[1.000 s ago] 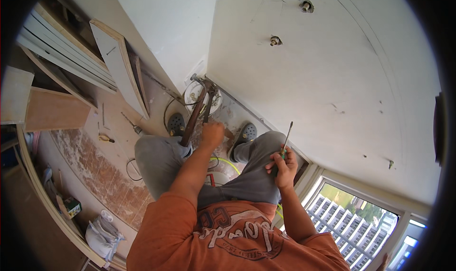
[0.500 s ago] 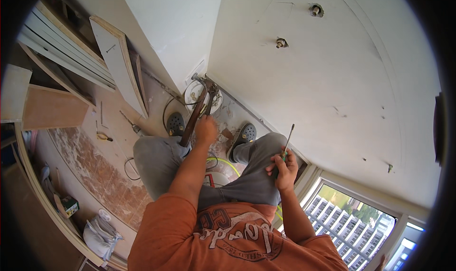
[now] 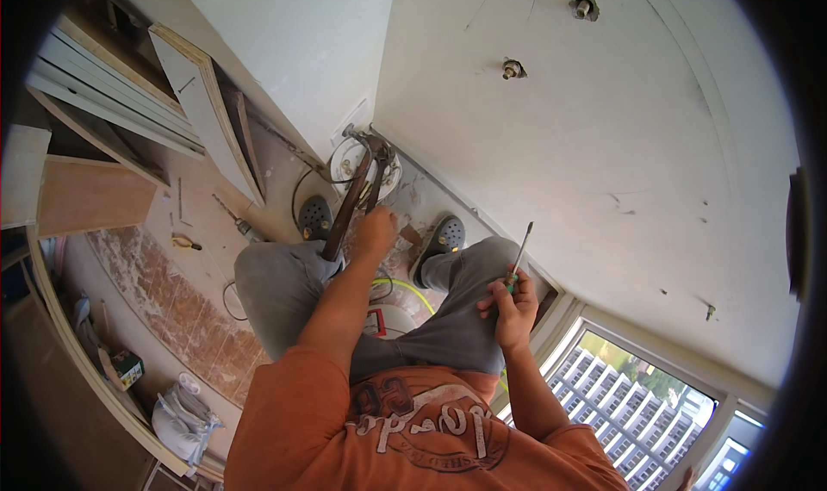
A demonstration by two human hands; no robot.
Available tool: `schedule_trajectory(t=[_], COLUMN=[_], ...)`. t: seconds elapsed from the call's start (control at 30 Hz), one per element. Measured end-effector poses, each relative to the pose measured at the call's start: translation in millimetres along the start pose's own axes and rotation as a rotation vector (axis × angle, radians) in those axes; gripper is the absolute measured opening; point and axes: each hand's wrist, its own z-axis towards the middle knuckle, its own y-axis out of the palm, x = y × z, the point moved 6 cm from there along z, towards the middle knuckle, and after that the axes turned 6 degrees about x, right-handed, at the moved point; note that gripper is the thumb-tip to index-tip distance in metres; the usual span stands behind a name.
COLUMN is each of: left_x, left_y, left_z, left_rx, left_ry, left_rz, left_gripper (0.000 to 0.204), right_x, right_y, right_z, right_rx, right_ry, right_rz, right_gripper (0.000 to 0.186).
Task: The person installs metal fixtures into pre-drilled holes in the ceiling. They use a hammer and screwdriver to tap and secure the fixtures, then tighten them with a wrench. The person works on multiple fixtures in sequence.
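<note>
My left hand [image 3: 376, 233] is closed around the dark handle of a long tool [image 3: 376, 189], its upper end over a white bucket [image 3: 345, 168] in the corner. Alongside, a long brown handled tool [image 3: 349, 215] leans from my left knee to the bucket. My right hand [image 3: 515, 310] grips a screwdriver [image 3: 522, 251] with a green handle and metal shaft pointing up, over my right thigh. My grey trousered legs are bent, with grey clogs [image 3: 447, 235] on my feet. A yellow hose [image 3: 405, 286] runs between my legs.
A white wall [image 3: 586, 146] with pipe fittings [image 3: 512, 71] rises ahead and right. Boards [image 3: 194, 95] lean at left. A drill [image 3: 245, 228], pliers [image 3: 185, 242] and a white sack [image 3: 181, 422] lie on the dusty floor [image 3: 172, 301]. A window [image 3: 624, 388] is at lower right.
The view has shifted slightly, with the wall fittings higher and further right in the picture. My left hand has risen a little along with the tool; my right hand still holds the screwdriver.
</note>
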Motion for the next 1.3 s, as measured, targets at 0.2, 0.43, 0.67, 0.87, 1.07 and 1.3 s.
schedule_trajectory(t=[0.2, 0.43, 0.67, 0.87, 1.07, 1.3], left_x=[123.7, 32.7, -44.8, -47.1, -54.2, -50.7], left_y=[-54.5, -108.7, -123.0, -76.9, -59.9, -66.1], left_z=[-11.9, -17.6, 54.1, 102.9, 112.7, 114.6], left_rx=[-0.736, -0.694, -0.37, -0.082, 0.051, 0.203], left_ry=[-0.378, -0.641, -0.135, -0.115, -0.145, -0.073], left_rz=[-0.827, -0.86, 0.333, 0.152, 0.115, 0.022], left_gripper=[0.033, 0.032, 0.036, 0.038, 0.039, 0.033], right_x=[-19.3, 17.7, -25.2, -57.1, -48.7, -47.6], right_y=[82.5, 179.5, 164.5, 75.1, 68.9, 69.5], right_z=[15.3, 26.9, 59.4, 61.3, 60.7, 68.1], right_rx=[-0.191, -0.761, -0.535, -0.112, -0.001, -0.006], right_ry=[-0.066, -0.225, -0.31, -0.669, -0.711, -0.697], right_rz=[-0.197, -0.697, -0.71, -0.888, -0.996, -1.008], right_gripper=[0.046, 0.051, 0.041, 0.032, 0.016, 0.014])
